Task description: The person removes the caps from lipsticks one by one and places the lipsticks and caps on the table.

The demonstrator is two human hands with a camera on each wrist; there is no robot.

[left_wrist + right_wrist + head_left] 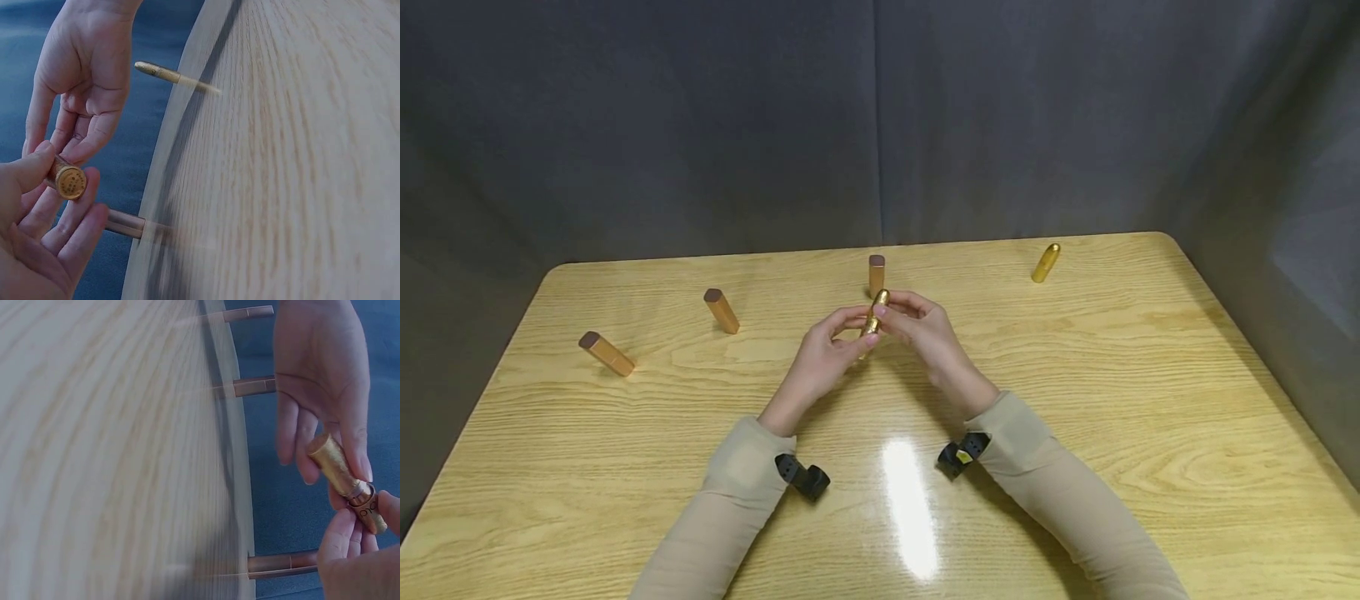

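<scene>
Together, both hands grip one gold tube (337,467), which is held tilted above the wooden table (1075,500), its rounded tip pointing away from the person. At the tube's flat lower part, the left hand (823,358) pinches it between thumb and curled fingers. On the tube's rounded upper part, the right hand (928,333) pinches likewise with thumb and fingers. A narrower collar shows between the tube's two parts, and small print, too small to read, marks its flat end. Just beyond the tube stands a copper-coloured tube with a dark top (877,271). To the left of the gold tube are two similar ones, the nearer-left tube (722,312) and the far-left tube (606,354). Well to its right and farther back stands a second gold tube (1046,263).
</scene>
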